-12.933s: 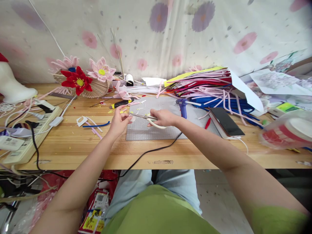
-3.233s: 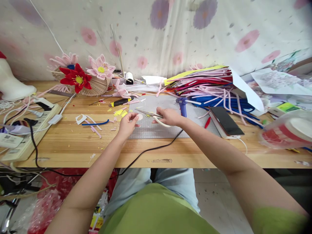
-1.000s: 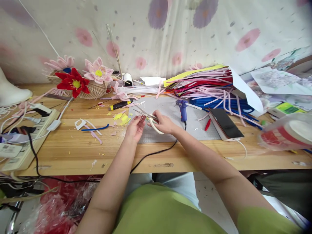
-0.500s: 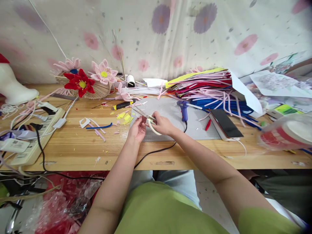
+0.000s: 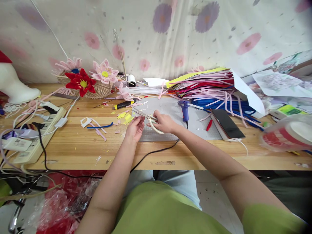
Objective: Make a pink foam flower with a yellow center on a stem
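Observation:
My right hand [image 5: 164, 122] grips a pair of scissors [image 5: 154, 126] by the cream handles, and the metal blades point left over the grey cutting mat [image 5: 202, 130]. Close to the blades, my left hand [image 5: 135, 129] is closed with its fingertips pinched together. Whatever is between those fingertips is too small to make out. Yellow scraps [image 5: 126, 117] lie just beyond the left hand. A purple glue gun [image 5: 184, 111] rests on the mat to the right of the scissors, its black cord running under my right forearm.
Bundled chenille stems [image 5: 207, 86] are piled at the back right. A phone [image 5: 227, 124] and a plastic-wrapped cup [image 5: 289, 133] sit to the right. Chenille flowers [image 5: 83, 84], a utility knife [image 5: 123, 104], and a power strip [image 5: 40, 139] with cables occupy the left side.
My left hand has shifted slightly left, away from the scissors' handles. The scissors remain in my right hand, with more of the blades showing. The view has turned slightly.

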Available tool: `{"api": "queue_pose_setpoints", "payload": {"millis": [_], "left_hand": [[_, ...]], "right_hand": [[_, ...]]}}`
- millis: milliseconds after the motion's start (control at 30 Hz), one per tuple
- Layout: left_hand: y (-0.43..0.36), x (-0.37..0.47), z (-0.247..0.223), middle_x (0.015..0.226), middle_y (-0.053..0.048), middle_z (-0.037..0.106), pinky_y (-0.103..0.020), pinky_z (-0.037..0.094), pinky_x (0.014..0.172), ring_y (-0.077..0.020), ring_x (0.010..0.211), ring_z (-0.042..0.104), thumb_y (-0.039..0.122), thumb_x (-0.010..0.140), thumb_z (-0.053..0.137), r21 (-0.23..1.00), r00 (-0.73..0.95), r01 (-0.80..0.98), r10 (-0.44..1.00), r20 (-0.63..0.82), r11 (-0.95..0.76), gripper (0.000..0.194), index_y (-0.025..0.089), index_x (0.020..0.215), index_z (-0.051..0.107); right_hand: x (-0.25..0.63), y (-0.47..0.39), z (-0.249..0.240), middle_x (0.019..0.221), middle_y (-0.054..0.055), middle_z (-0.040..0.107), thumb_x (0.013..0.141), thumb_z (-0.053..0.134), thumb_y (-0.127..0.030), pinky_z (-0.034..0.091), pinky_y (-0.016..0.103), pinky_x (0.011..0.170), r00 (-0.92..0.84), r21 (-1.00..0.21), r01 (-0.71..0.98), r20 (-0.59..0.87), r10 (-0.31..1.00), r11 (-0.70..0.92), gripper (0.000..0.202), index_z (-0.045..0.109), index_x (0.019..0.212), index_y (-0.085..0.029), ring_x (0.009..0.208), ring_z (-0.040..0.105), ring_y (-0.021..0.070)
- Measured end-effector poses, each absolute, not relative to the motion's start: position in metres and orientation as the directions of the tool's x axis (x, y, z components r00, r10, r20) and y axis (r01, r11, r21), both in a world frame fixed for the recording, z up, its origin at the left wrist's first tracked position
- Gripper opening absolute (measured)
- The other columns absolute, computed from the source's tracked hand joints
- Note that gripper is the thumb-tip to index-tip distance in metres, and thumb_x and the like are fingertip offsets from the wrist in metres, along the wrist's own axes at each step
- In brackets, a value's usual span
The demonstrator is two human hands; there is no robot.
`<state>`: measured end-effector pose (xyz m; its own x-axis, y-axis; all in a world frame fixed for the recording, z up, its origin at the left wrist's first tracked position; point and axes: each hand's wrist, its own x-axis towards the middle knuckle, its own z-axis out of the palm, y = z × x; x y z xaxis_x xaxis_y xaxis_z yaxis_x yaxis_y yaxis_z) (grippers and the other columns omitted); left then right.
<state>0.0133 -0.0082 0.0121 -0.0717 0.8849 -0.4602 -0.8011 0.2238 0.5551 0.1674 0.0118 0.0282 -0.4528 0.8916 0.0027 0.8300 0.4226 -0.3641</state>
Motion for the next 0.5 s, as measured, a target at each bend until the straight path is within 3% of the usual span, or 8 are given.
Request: {"api": "queue_pose_setpoints", "payload": {"millis": [500], "left_hand": [[-0.009, 0.008, 0.014, 0.068, 0.002, 0.063, -0.012, 0.048, 0.051, -0.0065, 0.065, 0.064, 0.000, 0.079, 0.052, 0.601, -0.119, -0.778, 0.897, -0.426, 0.182, 0.015, 0.014, 0.075, 0.055]], "right_hand": [[0.175, 0.023, 0.033, 0.077, 0.007, 0.064, 0.079, 0.043, -0.060, 0.023, 0.025, 0.053, -0.507, -0.266, 0.828, 0.020, 0.862, 0.493, 0.047, 0.044, 0.098, -0.018, 0.063, 0.055, 0.0182]]}}
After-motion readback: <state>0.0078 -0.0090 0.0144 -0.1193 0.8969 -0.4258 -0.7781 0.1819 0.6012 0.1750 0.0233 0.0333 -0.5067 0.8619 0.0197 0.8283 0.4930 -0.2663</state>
